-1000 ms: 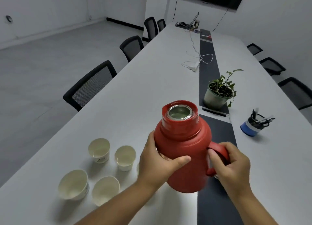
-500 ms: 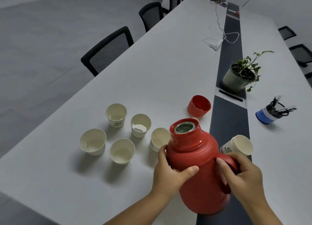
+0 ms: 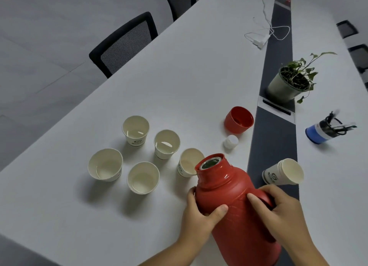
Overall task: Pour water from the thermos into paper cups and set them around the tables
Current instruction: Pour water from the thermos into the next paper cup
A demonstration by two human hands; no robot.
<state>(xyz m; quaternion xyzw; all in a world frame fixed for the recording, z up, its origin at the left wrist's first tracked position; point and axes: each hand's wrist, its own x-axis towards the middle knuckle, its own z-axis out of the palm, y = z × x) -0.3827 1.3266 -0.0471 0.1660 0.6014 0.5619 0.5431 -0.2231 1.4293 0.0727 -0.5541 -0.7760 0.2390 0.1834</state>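
A long white tabletop (image 3: 179, 76) is seen from above, with a dark strip (image 3: 276, 138) running along its middle. A black mesh chair (image 3: 124, 44) is set at its left edge. The red thermos (image 3: 235, 206) is held tilted, its open mouth leaning toward the nearest paper cup (image 3: 189, 163). The left hand (image 3: 201, 216) is wrapped around the thermos body, the grip closed on it with the thumb across the front. The right hand (image 3: 282, 216) is closed on the thermos handle. A potted plant (image 3: 288, 84) is placed on the strip. Four more upright paper cups (image 3: 143, 178) are grouped left of the thermos, on the tabletop. A stack of cups (image 3: 282, 174) is laid on its side just right of the thermos neck. The red lid (image 3: 239, 120) is placed open end up beyond the thermos, and a small white stopper (image 3: 231, 142) is set just beside it. A blue holder (image 3: 322, 132) is seen at the right.
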